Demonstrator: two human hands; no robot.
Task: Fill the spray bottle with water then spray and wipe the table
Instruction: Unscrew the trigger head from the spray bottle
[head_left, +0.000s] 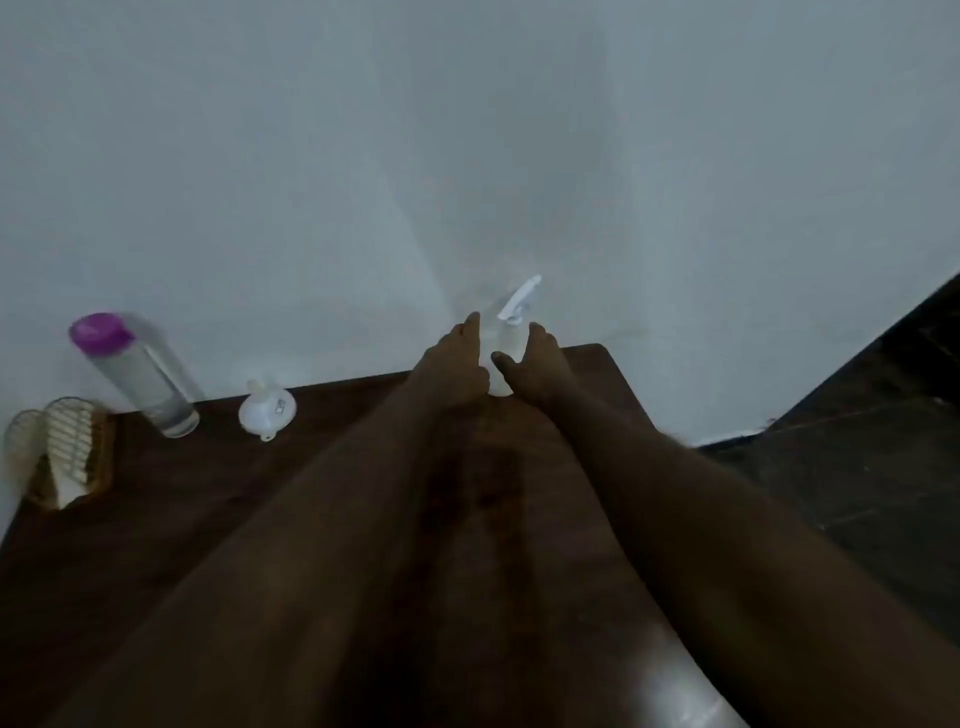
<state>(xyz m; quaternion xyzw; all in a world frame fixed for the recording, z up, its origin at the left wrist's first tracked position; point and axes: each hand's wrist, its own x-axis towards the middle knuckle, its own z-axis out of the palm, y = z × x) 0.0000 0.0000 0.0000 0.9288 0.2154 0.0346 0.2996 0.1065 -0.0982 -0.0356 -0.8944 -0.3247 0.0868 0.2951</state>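
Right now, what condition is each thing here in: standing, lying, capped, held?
spray bottle: upright at the far edge of the table, white trigger head on, fill level unclear.
left hand: against the bottle's left side, grip unclear.
right hand: holds the bottle, thumb across its front.
water bottle: upright, purple cap on.
funnel: lying on the table, in no bottle.
rack: standing, holds a pale item.

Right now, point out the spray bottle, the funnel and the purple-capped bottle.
spray bottle (506, 340): head view, pale body.
funnel (266, 410): head view, white bowl.
purple-capped bottle (139, 371): head view, clear side.
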